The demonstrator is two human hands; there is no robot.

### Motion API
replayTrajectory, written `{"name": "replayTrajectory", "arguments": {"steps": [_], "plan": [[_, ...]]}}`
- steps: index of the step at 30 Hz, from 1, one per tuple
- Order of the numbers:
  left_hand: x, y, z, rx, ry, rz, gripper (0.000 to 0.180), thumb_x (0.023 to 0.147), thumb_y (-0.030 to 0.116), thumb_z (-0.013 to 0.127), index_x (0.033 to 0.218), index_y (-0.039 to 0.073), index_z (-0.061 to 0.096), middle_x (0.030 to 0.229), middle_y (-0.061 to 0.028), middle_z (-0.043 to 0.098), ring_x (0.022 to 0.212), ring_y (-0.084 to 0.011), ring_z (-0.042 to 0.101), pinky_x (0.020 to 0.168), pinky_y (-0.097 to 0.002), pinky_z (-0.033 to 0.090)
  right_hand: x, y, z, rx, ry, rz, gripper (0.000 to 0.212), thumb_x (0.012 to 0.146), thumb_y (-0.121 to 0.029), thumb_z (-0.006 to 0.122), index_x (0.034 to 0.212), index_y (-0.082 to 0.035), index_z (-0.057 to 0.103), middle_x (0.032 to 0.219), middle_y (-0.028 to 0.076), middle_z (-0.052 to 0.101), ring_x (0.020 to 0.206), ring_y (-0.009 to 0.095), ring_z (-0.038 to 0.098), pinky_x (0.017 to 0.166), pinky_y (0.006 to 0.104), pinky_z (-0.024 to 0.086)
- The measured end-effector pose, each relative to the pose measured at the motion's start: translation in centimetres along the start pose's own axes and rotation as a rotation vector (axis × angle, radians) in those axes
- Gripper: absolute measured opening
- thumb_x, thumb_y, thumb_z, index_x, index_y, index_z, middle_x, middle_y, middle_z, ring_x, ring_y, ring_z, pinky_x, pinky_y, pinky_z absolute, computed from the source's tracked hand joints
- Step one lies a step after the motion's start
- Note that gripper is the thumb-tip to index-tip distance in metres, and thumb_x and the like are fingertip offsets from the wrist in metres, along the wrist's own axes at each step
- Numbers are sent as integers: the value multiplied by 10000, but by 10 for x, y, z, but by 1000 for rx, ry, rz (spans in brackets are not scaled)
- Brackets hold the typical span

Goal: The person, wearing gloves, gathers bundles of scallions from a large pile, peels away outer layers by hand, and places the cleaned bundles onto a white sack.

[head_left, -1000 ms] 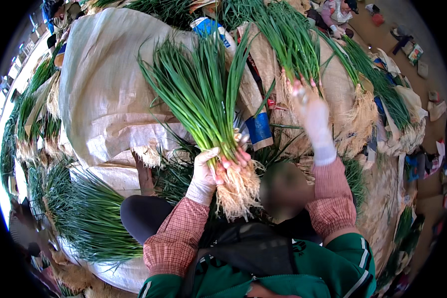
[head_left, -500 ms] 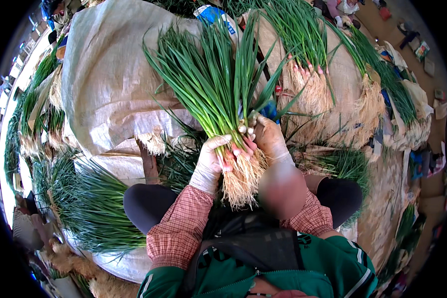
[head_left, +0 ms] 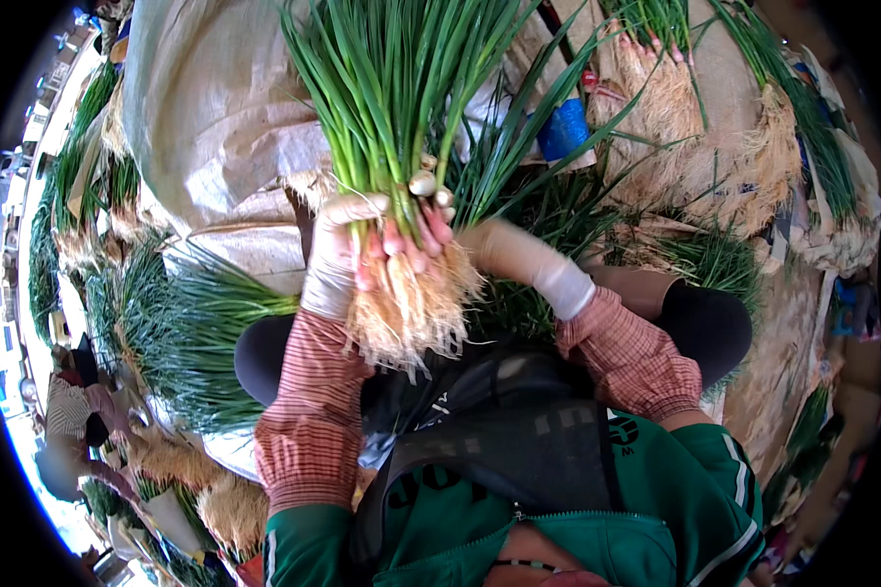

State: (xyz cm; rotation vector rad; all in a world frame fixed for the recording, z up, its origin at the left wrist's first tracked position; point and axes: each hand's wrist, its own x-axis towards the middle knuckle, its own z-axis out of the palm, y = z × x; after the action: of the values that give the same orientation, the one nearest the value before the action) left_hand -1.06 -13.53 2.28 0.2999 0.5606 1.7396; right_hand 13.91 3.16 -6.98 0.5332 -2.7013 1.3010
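Observation:
A thick bunch of green garlic (head_left: 387, 147) stands upright in my gloved left hand (head_left: 346, 223), which is closed round the stalks just above the pink bulbs. Pale stringy roots (head_left: 406, 303) hang below the grip. A couple of round whitish bulbs (head_left: 422, 183) sit higher, at the right side of the bunch. My right hand (head_left: 507, 252), gloved too, is beside the bulbs on the right. Motion smears it and its fingertips are hidden, so whether it pinches any stalk is unclear. Loose long leaves (head_left: 538, 127) fan out just beyond it.
Cloth-covered heaps (head_left: 215, 108) rise ahead of me. A rooted garlic bundle (head_left: 651, 88) lies on the right one. A blue object (head_left: 565, 129) is wedged between them. More greens (head_left: 206, 333) lie by my left knee. Another person (head_left: 78, 411) is at the far left.
The bunch and my left hand have moved left and slightly up in view. My right hand has come away from the front of the bulbs to their right side. The view has shifted.

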Motion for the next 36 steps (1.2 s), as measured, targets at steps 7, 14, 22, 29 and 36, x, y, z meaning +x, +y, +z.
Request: {"name": "replayTrajectory", "arguments": {"steps": [7,14,22,29,36], "plan": [[-32,14,-35,224,97,-29,625,773,283,609,1220,-127,459,1012,-283,594,883,-423,624,749,-446,554,-33,18,79,596,372,1068,359,847,-344,681,814,13,661,586,41,584,460,131,498,458,286,409],[-50,-6,-25,183,289,-7,642,728,216,692,1237,-111,475,1072,-249,611,864,-322,638,767,-418,556,5,10,-1,420,595,934,280,821,-263,726,784,8,667,622,32,584,580,98,512,530,263,408],[-18,-40,-13,50,70,2,640,733,186,687,1266,-83,454,1193,-209,575,1212,-386,496,1022,-492,421,45,-39,-50,623,758,570,240,925,-217,607,977,16,637,806,21,607,668,84,545,624,226,476],[-19,-45,-3,104,86,-43,577,806,249,629,1213,-118,450,952,-300,600,740,-381,660,637,-422,597,50,-28,-25,1531,840,682,226,996,-183,397,950,-36,563,639,-22,486,476,98,425,458,255,382],[-5,-47,-6,-87,-63,64,664,815,344,570,1287,-99,421,1027,-269,593,983,-360,592,984,-417,445,4,16,-27,651,264,567,339,988,-283,425,967,11,593,663,53,590,521,163,540,502,294,455]]}}
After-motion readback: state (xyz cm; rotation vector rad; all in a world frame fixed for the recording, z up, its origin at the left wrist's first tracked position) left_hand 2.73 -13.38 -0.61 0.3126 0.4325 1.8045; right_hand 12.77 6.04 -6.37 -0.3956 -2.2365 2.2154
